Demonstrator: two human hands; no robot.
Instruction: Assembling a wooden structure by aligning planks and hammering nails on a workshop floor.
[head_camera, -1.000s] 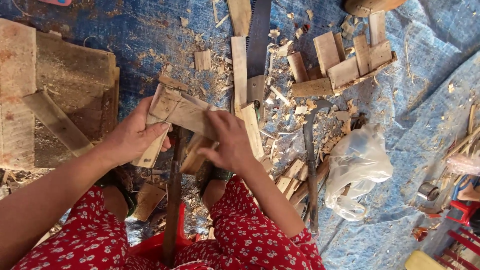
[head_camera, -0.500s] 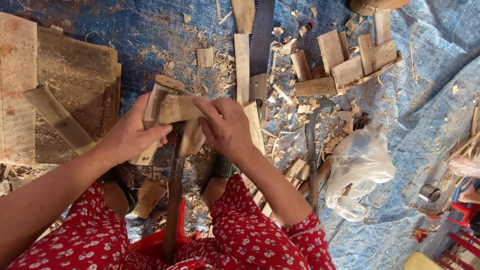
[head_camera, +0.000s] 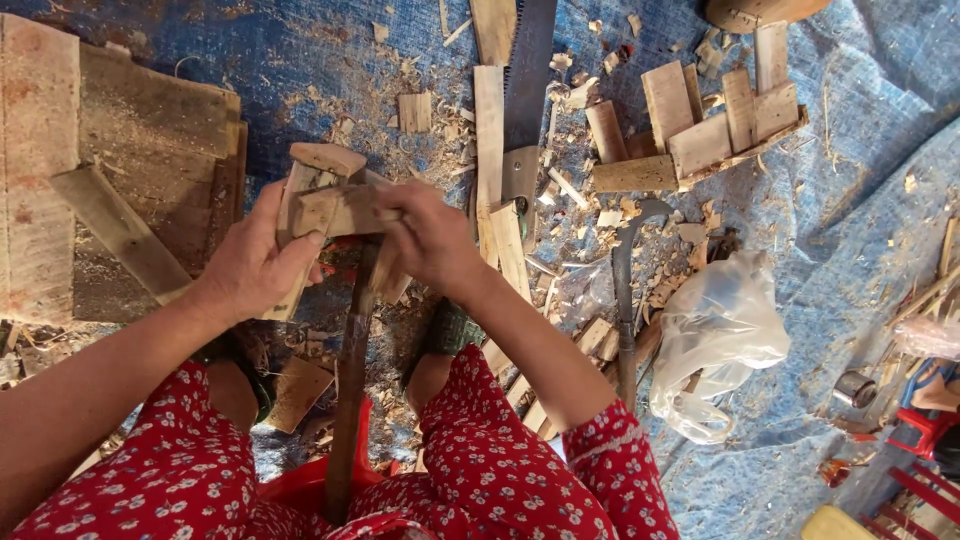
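Note:
My left hand (head_camera: 255, 262) grips a small assembly of pale wooden pieces (head_camera: 318, 192) from the left. My right hand (head_camera: 432, 240) closes on the same assembly from the right, its fingers over the short crosspiece. A long dark wooden handle (head_camera: 350, 380) stands between my knees, its top hidden under the wood I hold. Both sleeves and my lap are red with small flowers.
A hand saw (head_camera: 525, 95) lies on the blue tarp (head_camera: 860, 200) beside a long plank (head_camera: 489, 130). Cut wood blocks (head_camera: 700, 130) sit at the upper right, a curved dark blade tool (head_camera: 625, 290) and a clear plastic bag (head_camera: 725, 330) to the right. A wooden board stack (head_camera: 100, 180) lies left.
My right hand has risen from below the wooden assembly and now clasps its crosspiece. The assembly has shifted slightly up and left in my left hand.

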